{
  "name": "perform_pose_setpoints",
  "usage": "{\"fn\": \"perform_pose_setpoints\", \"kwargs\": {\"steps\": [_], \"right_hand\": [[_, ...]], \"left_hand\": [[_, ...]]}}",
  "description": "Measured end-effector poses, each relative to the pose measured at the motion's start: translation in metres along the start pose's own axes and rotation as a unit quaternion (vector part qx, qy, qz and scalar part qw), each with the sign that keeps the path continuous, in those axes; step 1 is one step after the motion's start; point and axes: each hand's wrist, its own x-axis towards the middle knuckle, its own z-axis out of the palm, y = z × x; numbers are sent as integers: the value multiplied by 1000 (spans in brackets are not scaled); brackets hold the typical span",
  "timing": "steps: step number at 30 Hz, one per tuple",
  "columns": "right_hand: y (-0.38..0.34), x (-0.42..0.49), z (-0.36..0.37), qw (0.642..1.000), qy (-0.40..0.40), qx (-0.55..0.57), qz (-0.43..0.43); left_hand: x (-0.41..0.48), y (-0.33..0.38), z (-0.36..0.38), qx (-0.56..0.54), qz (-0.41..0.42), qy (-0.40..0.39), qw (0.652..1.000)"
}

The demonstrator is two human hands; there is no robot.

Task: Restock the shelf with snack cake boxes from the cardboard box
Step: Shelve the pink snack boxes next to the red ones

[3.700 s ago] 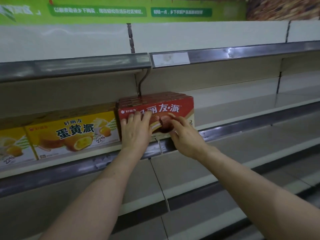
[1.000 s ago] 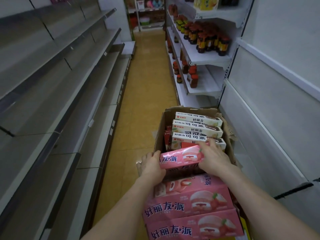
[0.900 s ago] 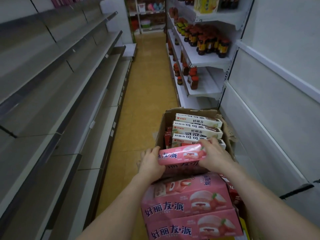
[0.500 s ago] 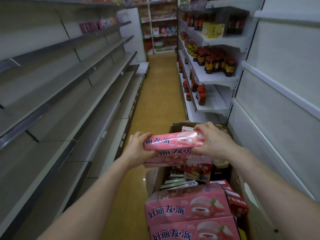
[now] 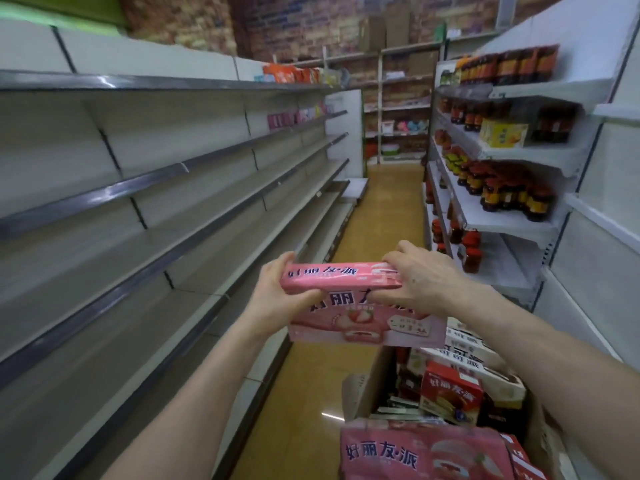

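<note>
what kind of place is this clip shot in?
Most likely a small grocery shop aisle: long tiered metal shelves on the left, rows of bottled goods on the right, and a cardboard box of snack cake stock on the floor.

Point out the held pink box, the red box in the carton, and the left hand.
pink box (image 5: 341,277): head view, top face.
red box (image 5: 450,393): head view, front panel.
left hand (image 5: 277,299): head view, back of hand.

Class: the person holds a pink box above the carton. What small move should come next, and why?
Probably swing the pink snack cake box, gripped at its ends by the left hand and right hand, leftward onto the bare shelf; it is already lifted above the cardboard box.
</note>
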Motion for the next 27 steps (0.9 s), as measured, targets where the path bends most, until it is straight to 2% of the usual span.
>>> {"fn": "perform_pose_setpoints", "kwargs": {"steps": [2, 3, 5, 7, 9, 12, 14, 16, 19, 21, 22, 24, 27], "right_hand": [[-13, 9, -15, 999, 22, 27, 7], [-20, 14, -22, 998, 32, 43, 13], [-36, 27, -36, 996, 48, 72, 14], [-58, 38, -49, 993, 51, 108, 1], [-84, 48, -62, 987, 45, 151, -20], [-130, 63, -79, 974, 25, 218, -62], [-163, 71, -89, 967, 9, 235, -95], [-200, 78, -99, 971, 20, 196, -138], [-260, 93, -110, 965, 113, 94, -217], [-297, 106, -113, 955, 149, 85, -242], [-315, 111, -113, 951, 145, 120, -244], [-345, 123, -108, 931, 108, 263, -228], [-388, 144, -94, 849, 5, 491, -194]], "left_hand": [[-7, 0, -17, -110, -67, 88, 988], [-11, -2, -24, -187, -114, 134, 966], [-23, -2, -38, -354, -196, 186, 895], [-38, -3, -50, -465, -224, 136, 846], [-52, -1, -60, -520, -202, 57, 828], [-63, 5, -82, -576, -135, 6, 806], [-65, 2, -103, -606, -104, 5, 789], [-69, -3, -128, -617, -83, 37, 781], [-81, -10, -172, -630, -67, 112, 766], [-88, -12, -204, -623, -57, 174, 760], [-91, -14, -221, -614, -51, 202, 761], [-97, -17, -255, -609, -59, 248, 751], [-105, -25, -304, -590, -81, 305, 743]]}}
